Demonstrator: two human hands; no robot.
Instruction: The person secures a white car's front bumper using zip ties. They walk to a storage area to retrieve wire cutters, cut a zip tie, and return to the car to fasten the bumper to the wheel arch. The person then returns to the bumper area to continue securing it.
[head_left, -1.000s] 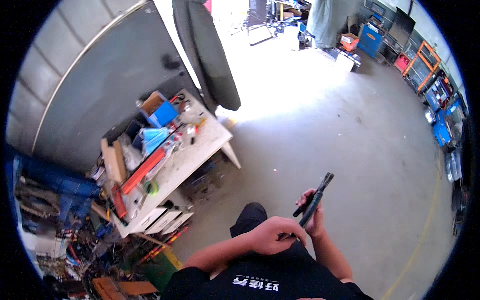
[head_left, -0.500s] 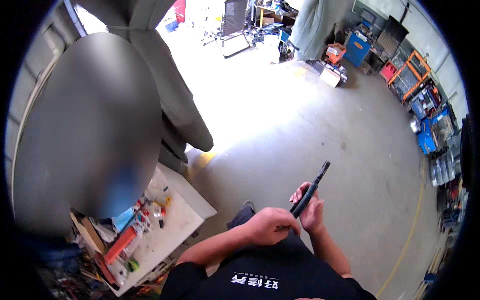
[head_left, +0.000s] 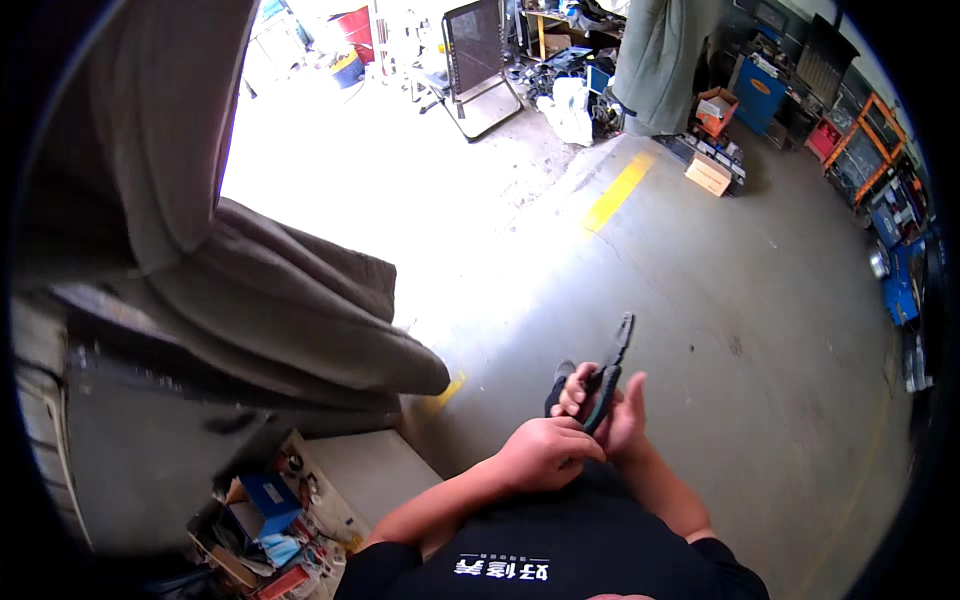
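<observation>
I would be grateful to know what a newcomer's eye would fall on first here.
Probably the glare-washed floor at the upper middle, with a heavy grey-brown curtain spread along the left. Next would come the dark-handled pliers below centre, lying in the right hand, with the left hand close to the handle ends. A yellow stripe, right of the glare, also stands out.

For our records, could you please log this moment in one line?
right hand: holding dark-handled metal pliers | left hand: at their handle ends | tip: pointing forward
</observation>
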